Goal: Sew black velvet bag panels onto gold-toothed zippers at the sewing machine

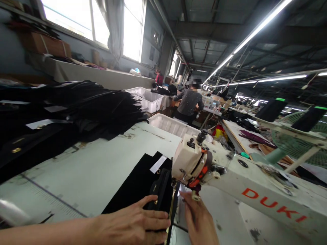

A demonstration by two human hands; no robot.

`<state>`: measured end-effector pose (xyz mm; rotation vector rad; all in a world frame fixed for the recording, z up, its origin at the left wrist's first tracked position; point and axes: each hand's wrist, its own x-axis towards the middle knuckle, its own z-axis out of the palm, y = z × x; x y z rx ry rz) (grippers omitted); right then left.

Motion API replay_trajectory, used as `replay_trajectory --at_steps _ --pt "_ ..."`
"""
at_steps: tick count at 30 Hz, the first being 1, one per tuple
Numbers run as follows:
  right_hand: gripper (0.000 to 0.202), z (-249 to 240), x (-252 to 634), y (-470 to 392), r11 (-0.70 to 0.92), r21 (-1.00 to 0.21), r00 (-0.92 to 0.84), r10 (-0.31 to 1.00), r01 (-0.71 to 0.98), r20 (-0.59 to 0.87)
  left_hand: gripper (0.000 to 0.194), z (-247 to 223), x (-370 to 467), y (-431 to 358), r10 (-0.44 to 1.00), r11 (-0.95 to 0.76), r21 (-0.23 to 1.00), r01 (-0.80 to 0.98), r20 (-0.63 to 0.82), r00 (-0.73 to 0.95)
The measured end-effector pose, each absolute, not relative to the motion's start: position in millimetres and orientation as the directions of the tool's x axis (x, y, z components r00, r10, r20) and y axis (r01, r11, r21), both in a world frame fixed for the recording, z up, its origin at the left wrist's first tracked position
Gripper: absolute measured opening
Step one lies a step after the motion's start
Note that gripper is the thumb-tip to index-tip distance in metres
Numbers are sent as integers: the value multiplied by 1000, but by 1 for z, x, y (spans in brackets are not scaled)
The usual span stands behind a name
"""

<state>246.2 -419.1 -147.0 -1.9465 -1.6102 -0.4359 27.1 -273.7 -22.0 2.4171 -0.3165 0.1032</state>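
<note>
Resting flat with fingers spread, the left grip [135, 221] lies on black cloth [133, 180], unclenched, its fingertips at a gold zip [173, 195], on the near side of the sewing machine [186, 156]. The right grip [200, 217] is curled just below the machine's head, near the cloth's right edge; whether it pinches anything, I cannot tell. The cloth lies on the pale worktop [102, 170], under the left grip and left of the right one, reaching the machine's needle area. It looks light, soft and easily creased, the zip strip stiffer; a flat palm on the cloth and a light hold at its edge would suit it. A white label [158, 164] sits left of the machine's head. Farther left of the machine is a black pile [97, 105]; beyond the machine, a white bin [176, 126], then a seated person [190, 102].
</note>
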Motion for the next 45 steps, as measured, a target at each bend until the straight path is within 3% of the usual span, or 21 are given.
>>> replay_trajectory --at_steps 2,6,10,16,23,32,39,45 --pt "29 -146 256 -423 -173 -241 283 776 955 564 59 -23 27 -275 -222 -743 618 -255 132 966" --pt "35 -140 253 -417 -173 -186 239 866 967 438 61 -31 28 -275 -264 -769 591 -242 52 963" --pt "24 -131 237 -401 -299 -206 359 847 932 391 60 -38 29 -275 -299 -765 595 -247 13 954" --pt "9 -116 227 -396 -405 -197 448 837 893 314 66 -33 35 -278 -296 -766 587 -264 44 954" --pt "31 -101 212 -387 -533 -92 538 809 841 236 68 -42 39 -281 -275 -752 595 -283 107 955" --pt "35 -89 209 -388 -536 -69 540 828 841 152 71 -59 40 -282 -244 -793 541 -281 140 960" --pt "23 -101 231 -362 -589 -106 597 779 801 190 69 -65 42 -281 -264 -798 523 -301 147 953" --pt "24 -104 244 -386 -483 -125 496 809 867 315 70 -61 35 -281 -256 -817 504 -282 121 959"
